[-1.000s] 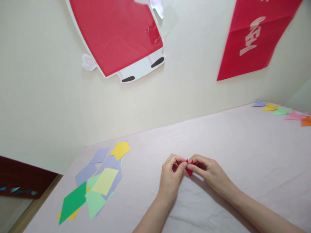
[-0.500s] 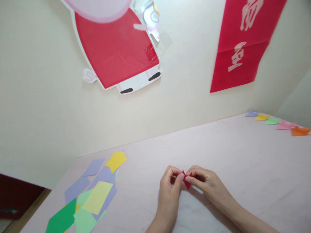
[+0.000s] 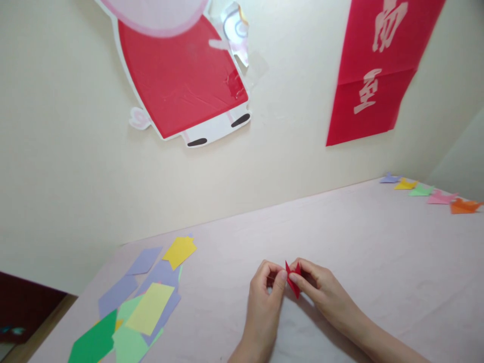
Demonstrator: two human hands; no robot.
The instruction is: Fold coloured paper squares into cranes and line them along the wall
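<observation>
A small red folded paper (image 3: 293, 286) with pointed tips is between my two hands above the pale cloth-covered table. My left hand (image 3: 266, 290) is closed, its thumb and index finger pinching the left edge of the paper. From the other side, my right hand (image 3: 319, 283) grips the paper between thumb and fingers. Two points stick up between the hands and one points down toward me. The fingertips partly hide the folds.
Several loose coloured paper sheets (image 3: 151, 307) lie overlapping at the left of the table (image 3: 227, 302). Several folded paper figures (image 3: 420, 190) stand in a row at the far right. Behind rises a wall with a cartoon cutout (image 3: 185, 80) and a red banner (image 3: 359, 121).
The red paper has turned slightly, and more of its upper and lower points shows. Both hands stay nearly in place; the view has shifted a little.
</observation>
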